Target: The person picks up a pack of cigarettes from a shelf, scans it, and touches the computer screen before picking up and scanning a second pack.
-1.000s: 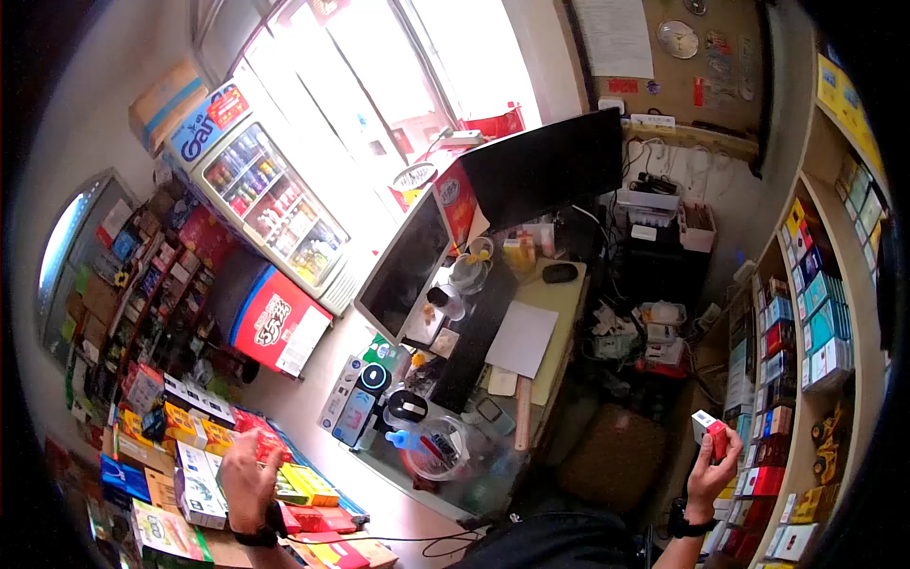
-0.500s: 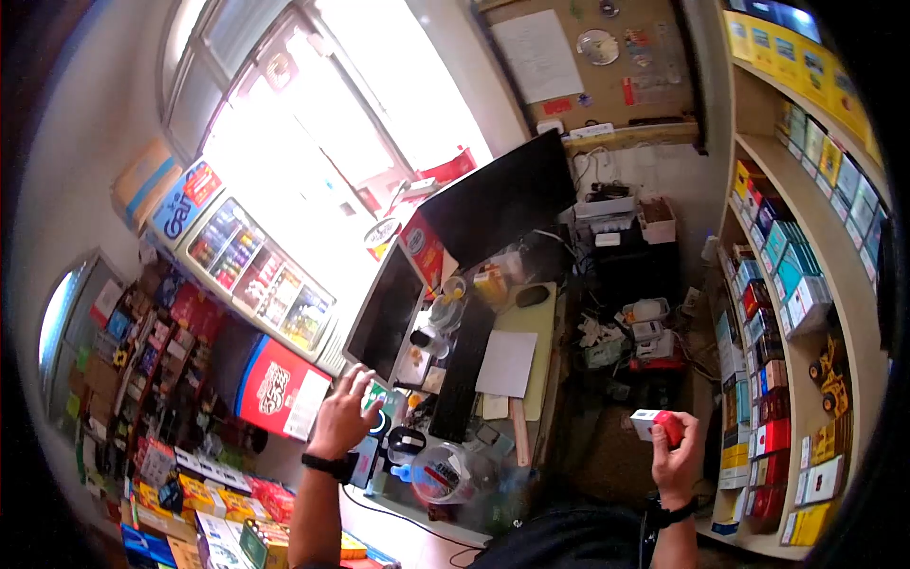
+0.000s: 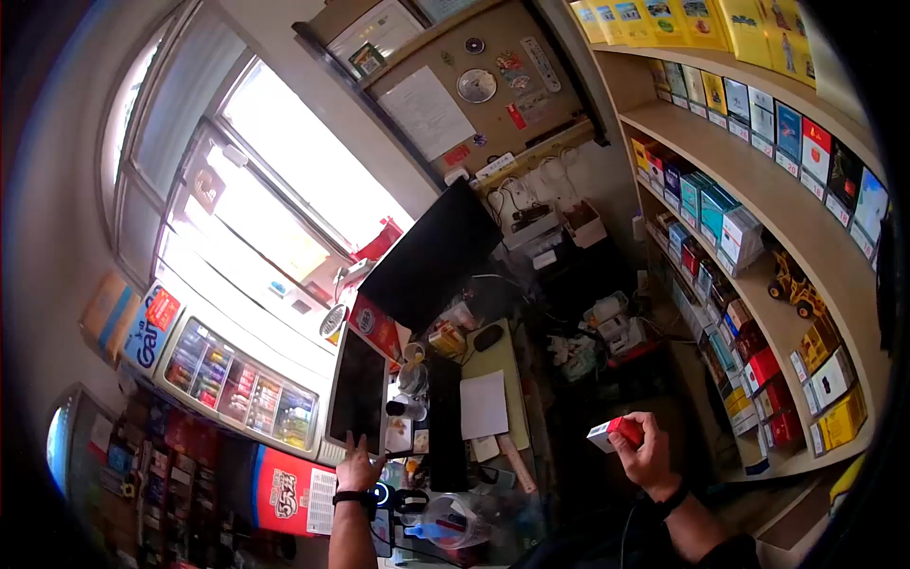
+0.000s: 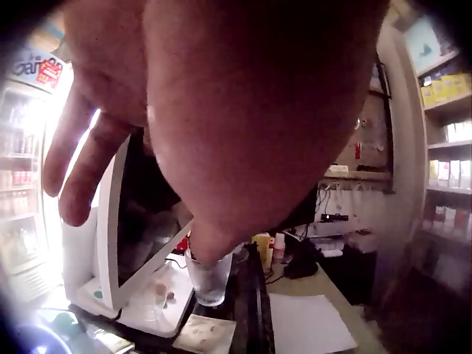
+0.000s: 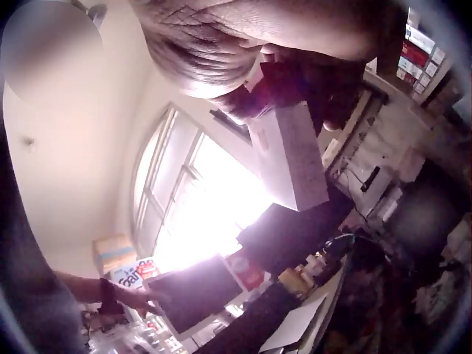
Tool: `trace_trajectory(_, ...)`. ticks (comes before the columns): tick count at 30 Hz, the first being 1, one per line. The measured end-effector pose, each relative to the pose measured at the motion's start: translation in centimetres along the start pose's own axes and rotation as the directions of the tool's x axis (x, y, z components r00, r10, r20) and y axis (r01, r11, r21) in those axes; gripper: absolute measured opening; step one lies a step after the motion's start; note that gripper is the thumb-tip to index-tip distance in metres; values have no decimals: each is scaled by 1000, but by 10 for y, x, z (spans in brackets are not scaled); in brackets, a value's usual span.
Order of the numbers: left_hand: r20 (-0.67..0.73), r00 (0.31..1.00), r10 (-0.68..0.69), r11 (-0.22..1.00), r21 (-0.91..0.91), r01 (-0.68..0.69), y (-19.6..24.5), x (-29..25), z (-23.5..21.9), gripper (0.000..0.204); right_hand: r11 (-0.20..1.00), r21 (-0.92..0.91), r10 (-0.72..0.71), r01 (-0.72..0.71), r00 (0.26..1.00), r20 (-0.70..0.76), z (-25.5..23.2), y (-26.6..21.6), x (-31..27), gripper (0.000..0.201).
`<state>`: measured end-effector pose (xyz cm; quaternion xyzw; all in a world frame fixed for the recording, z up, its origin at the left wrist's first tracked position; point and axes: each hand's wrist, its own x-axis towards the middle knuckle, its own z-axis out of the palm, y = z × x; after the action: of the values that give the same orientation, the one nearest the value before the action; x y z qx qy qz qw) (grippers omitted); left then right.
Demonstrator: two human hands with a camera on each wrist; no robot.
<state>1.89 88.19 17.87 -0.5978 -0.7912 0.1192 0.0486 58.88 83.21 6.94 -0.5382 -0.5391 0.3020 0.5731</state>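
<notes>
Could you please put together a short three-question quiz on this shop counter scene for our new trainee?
1. True or false: the right hand holds a red and white pack.
2. What does the left hand reach toward?
A. the white-framed touchscreen
B. the yellow toy digger
C. the wall clock
3. Fill in: beside the screen's base stands a clear ____.

Key:
1. True.
2. A; its fingers are spread at the screen's lower edge, though contact is unclear.
3. Glass, standing upright in the left wrist view.
</notes>
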Motion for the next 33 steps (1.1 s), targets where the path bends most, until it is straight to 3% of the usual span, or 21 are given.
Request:
trace_trajectory(2,29,1000,-8,1000,12,7,-1,-5,2,86,1000,-8,-3,3,1000,11,1,-2,0,38)
trace_trajectory(5,-43,997,59,997,-48,-61,-14,-2,17,80,1000,11,-4,4,1000,20,7,0,-1,38)
trace_trajectory(8,-75,996,42,999,0,-43,-9,-7,14,79,1000,-1,8,-8,999,45,9,-5,0,38)
trace_trajectory(11,-86,996,-9,997,-75,2,-3,-11,5,75,997,72,-3,0,999,46,11,-20,6,37)
trace_trajectory(13,-232,971,65,985,-138,-99,3,-14,0,68,994,100,-57,49,995,78,11,-22,9,35)
trace_trajectory(15,-310,949,66,964,-225,-141,34,-30,-34,64,972,221,-104,75,987,123,11,-39,14,36)
trace_trajectory(17,-418,905,78,925,-308,-222,61,-48,-60,58,901,434,-119,6,965,233,16,-42,14,40)
trace_trajectory(19,-449,887,103,837,-443,-322,91,-73,-88,57,805,592,-198,17,950,242,24,-58,16,41)
trace_trajectory(23,-563,785,259,643,-506,-575,139,-122,-117,69,643,761,-250,-83,916,312,40,-82,17,40)
trace_trajectory(27,-580,709,400,590,-429,-684,167,-157,-111,77,589,785,-254,-193,878,406,56,-82,11,40)
trace_trajectory(31,-494,767,410,513,-571,-641,188,-178,-93,78,584,742,-226,-330,811,539,66,-81,-1,37)
trace_trajectory(33,-433,822,371,451,-690,-566,198,-185,-92,61,598,705,-211,-381,773,598,67,-85,-4,36)
